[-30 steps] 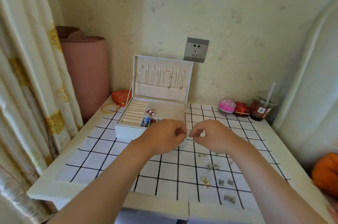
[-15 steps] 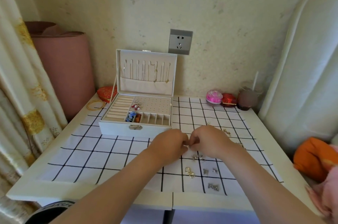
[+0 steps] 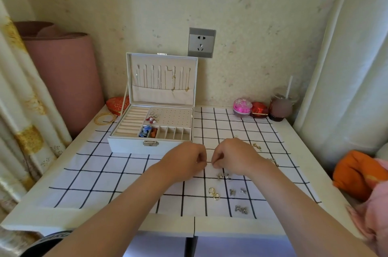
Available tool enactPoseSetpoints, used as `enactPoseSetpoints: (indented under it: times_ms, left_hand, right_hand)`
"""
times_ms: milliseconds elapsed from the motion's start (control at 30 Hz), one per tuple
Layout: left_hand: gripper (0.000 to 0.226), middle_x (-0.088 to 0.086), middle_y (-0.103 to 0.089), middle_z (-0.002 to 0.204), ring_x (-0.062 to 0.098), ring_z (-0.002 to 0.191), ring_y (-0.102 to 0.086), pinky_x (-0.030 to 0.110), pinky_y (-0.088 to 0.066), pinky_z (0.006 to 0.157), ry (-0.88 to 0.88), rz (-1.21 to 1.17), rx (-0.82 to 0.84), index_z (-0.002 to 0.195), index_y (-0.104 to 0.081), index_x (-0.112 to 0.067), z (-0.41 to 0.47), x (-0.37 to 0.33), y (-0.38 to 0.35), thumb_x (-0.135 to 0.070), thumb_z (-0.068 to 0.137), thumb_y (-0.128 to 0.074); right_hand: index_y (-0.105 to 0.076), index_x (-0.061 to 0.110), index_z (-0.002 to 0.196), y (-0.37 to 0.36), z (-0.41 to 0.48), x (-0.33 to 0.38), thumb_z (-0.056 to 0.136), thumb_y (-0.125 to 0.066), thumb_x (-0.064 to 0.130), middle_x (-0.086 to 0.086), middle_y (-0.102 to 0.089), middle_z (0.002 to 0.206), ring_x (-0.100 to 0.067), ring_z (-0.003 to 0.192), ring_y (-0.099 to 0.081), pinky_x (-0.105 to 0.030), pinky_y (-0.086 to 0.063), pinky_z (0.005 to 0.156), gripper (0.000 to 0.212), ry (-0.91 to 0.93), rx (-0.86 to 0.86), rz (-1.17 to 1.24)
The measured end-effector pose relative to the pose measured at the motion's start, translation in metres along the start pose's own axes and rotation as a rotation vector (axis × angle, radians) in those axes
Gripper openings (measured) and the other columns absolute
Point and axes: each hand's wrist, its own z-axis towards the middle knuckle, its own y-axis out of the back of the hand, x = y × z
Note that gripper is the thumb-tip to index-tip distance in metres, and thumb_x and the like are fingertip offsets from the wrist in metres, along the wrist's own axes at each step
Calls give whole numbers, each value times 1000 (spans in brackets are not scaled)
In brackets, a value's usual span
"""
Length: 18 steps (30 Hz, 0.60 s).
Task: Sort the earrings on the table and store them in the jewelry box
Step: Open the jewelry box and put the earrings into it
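White checked cloth [image 3: 105,172] covers the surface [image 3: 63,218]; both forearms reach across it, with left hand [image 3: 186,162] and right hand [image 3: 235,158] knuckles-up, just in front of the jewelry box [image 3: 130,147] at its right corner. Fingers of both curl tight, tips meeting between the hands; cannot tell whether they pinch anything. Loose earrings [image 3: 241,209] lie on the cloth, nearer than the open box and to its right.

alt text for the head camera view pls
A person's left hand and right hand, fingers curled, are close together over a checked cloth; anything held is too small to see. An open white jewelry box stands beyond them, and loose earrings lie on the cloth by the right wrist.
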Motion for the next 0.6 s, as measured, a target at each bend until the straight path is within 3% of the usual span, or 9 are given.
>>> enactPoseSetpoints:
  times_ms: [200, 300, 367, 467, 600]
  left_hand:
    - [11, -8, -66, 95, 8, 88, -60, 26, -52, 81, 47, -143, 20, 99, -69, -26, -5, 1, 8, -26, 91, -62]
    - [13, -7, -67, 93, 9, 86, -60, 24, -50, 77, 64, -175, -4, 101, -69, -24, -6, -1, 14, -28, 93, -59]
    - [13, -8, -67, 91, 9, 85, -61, 25, -50, 76, 75, -186, -61, 99, -69, -24, -7, -3, 19, -29, 94, -60]
    - [10, -7, -66, 86, 8, 77, -60, 22, -48, 69, 101, -255, -164, 96, -68, -23, -7, -3, 25, -31, 94, -62]
    - [5, -2, -68, 82, 15, 70, -65, 19, -49, 58, 151, -411, -230, 91, -66, -23, -5, 1, 32, -25, 94, -63]
  right_hand:
    - [-77, 29, 86, 0, 0, 5, 82, -69, 25, 16, -70, 84, -5, 82, -64, -27, -54, 73, 10, 28, -44, 23]
    - [-75, 25, 78, 4, -1, 10, 81, -72, 21, 10, -71, 79, -4, 61, -65, -20, -50, 58, 6, 39, -99, 257]
    - [-72, 28, 75, 7, 1, 13, 79, -76, 18, 8, -71, 76, 0, 58, -62, -17, -47, 55, 11, 54, -162, 382]
    - [-69, 35, 82, 9, 4, 17, 77, -81, 19, 11, -71, 78, 9, 59, -57, -10, -40, 54, 21, 65, -283, 486]
    - [-71, 36, 96, 8, 7, 24, 81, -81, 22, 17, -72, 80, 15, 62, -53, -14, -36, 61, 23, 117, -397, 456]
